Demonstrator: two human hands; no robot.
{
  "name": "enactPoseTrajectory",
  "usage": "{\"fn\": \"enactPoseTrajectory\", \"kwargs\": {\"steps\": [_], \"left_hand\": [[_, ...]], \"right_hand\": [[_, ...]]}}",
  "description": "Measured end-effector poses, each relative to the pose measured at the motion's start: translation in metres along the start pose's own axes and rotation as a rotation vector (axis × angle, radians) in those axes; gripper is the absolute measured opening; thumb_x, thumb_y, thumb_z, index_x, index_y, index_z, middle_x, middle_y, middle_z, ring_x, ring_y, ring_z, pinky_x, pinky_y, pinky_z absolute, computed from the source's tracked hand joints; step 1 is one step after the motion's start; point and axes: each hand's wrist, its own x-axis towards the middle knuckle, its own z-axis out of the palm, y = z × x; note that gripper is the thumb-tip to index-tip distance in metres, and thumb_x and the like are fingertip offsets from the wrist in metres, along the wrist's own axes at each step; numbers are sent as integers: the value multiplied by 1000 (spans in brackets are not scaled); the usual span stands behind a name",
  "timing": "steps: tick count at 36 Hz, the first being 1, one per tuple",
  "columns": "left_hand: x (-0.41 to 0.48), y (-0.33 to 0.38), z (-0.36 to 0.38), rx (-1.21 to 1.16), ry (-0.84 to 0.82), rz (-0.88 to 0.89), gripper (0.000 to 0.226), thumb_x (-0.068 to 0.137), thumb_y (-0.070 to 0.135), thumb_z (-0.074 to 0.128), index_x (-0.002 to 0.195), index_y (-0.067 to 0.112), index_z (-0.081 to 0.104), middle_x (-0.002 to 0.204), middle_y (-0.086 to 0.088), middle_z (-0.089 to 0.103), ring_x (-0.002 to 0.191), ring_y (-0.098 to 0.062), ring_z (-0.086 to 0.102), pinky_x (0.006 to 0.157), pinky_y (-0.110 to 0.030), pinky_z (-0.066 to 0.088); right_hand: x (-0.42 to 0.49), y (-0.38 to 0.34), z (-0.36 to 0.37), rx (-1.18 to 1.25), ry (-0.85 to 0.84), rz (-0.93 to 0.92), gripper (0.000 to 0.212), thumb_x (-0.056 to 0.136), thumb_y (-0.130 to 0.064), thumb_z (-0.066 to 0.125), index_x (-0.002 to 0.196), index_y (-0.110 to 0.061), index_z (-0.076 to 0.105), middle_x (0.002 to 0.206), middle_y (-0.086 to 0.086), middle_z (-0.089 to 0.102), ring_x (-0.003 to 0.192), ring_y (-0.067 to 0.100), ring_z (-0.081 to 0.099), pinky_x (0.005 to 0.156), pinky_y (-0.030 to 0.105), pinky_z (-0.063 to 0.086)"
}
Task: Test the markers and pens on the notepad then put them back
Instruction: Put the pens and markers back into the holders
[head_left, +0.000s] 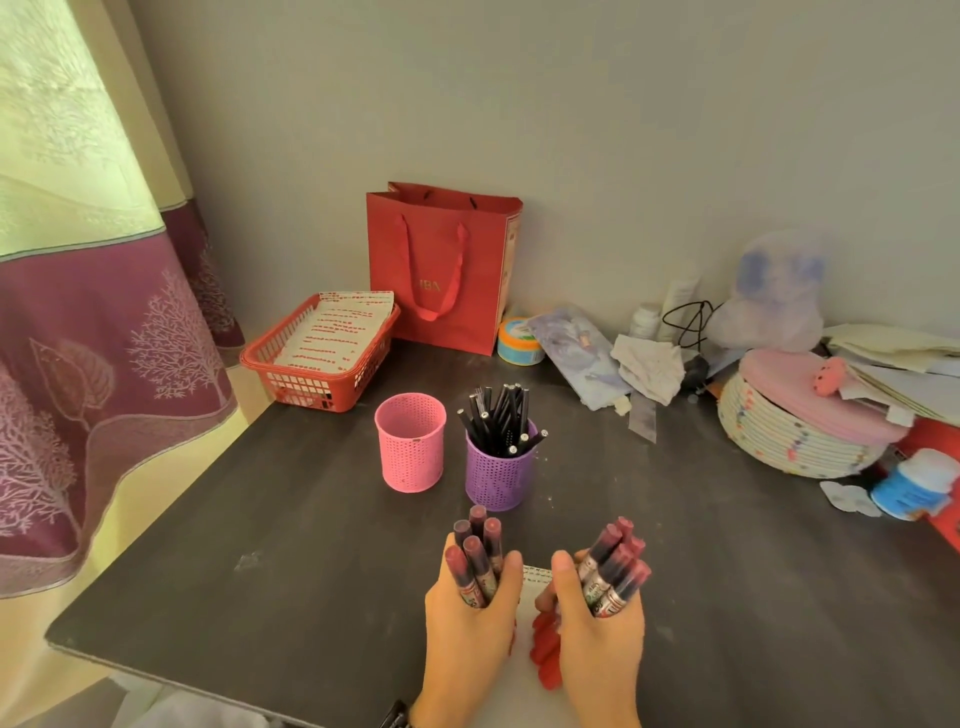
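Left hand (470, 613): the fingers are curled round a bundle of red markers (475, 551), which is held upright with the ends pointed away from the body. Right hand (597, 631): a second bundle of red markers (615, 566) is gripped in the same way and is tilted slightly to the right. Both hands are held low near the front edge of the dark table (260, 519). Between them a strip of the white notepad (535, 576) is seen, mostly hidden by the hands. Small red pieces (545, 649) are seen beside the right hand; what they are cannot be told. Just beyond the hands a purple mesh cup (498, 480) is stood, filled with black pens (501, 415). A pink mesh cup (410, 447) is set just left of it, not touching. Farther back, a red basket (301, 384) holding printed paper and a red paper bag (441, 260) are placed near the wall.
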Motion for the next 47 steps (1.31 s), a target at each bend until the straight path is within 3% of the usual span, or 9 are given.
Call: {"fn": "enactPoseTrajectory", "kwargs": {"steps": [7, 13, 20, 24, 27, 34, 38, 43, 47], "left_hand": [[19, 25, -22, -58, 0, 92, 15, 86, 17, 74, 94, 26, 65, 68, 7, 68, 54, -8, 62, 53, -21, 52], [69, 80, -67, -267, 95, 210, 12, 90, 9, 68, 81, 12, 62, 56, -7, 62, 45, -16, 58, 44, -25, 49], [154, 129, -92, -638, 69, 131, 9, 94, 14, 65, 101, 19, 67, 85, -6, 75, 67, -19, 70, 58, -31, 58], [186, 124, -80, -541, 95, 82, 14, 96, 19, 64, 109, 21, 64, 90, -4, 77, 80, -20, 75, 65, -31, 56], [197, 107, -71, -454, 81, 49, 13, 95, 26, 65, 106, 20, 66, 94, -2, 77, 86, -16, 75, 74, -32, 53], [211, 80, -57, -407, 51, -15, 20, 91, 30, 70, 102, 14, 68, 91, -1, 77, 84, -16, 75, 70, -29, 54], [215, 69, -57, -298, -3, 26, 22, 89, 31, 72, 101, 14, 68, 88, -3, 76, 83, -16, 73, 71, -30, 54], [217, 59, -61, -252, -42, 47, 24, 89, 27, 72, 93, 4, 67, 77, -10, 71, 67, -16, 62, 58, -26, 50], [216, 59, -65, -232, -85, 48, 22, 87, 29, 74, 96, 9, 70, 86, -8, 74, 77, -18, 69, 69, -33, 53]], "right_hand": [[14, -21, -7, 156, -52, 27, 14, 88, -2, 71, 90, -14, 64, 46, 11, 49, 38, 20, 46, 40, 31, 41], [30, -66, 10, 364, -211, 2, 28, 89, 4, 62, 79, -21, 72, 47, 1, 45, 39, 14, 46, 42, 30, 46], [50, -121, 75, 477, -294, -62, 35, 93, -9, 64, 64, -28, 66, 53, -1, 55, 46, 13, 55, 46, 29, 46], [63, -140, 132, 490, -186, -26, 11, 88, -22, 74, 78, -18, 71, 59, 1, 62, 52, 15, 58, 47, 29, 47], [69, -145, 170, 467, -115, -43, 29, 87, -28, 76, 100, -3, 69, 69, 2, 70, 69, 22, 65, 66, 38, 52], [83, -133, 219, 368, -48, -101, 27, 86, -30, 77, 108, -17, 68, 96, 2, 76, 87, 10, 73, 75, 27, 53], [86, -113, 230, 310, -47, -114, 22, 86, -28, 78, 104, -21, 68, 94, -2, 76, 89, 12, 73, 78, 29, 57], [87, -91, 240, 222, -59, -118, 24, 87, -35, 75, 105, -24, 65, 94, -3, 75, 89, 9, 72, 79, 28, 53], [87, -83, 243, 135, -76, -116, 32, 87, -42, 73, 114, -27, 64, 100, -10, 73, 95, 5, 70, 79, 24, 53]]}}
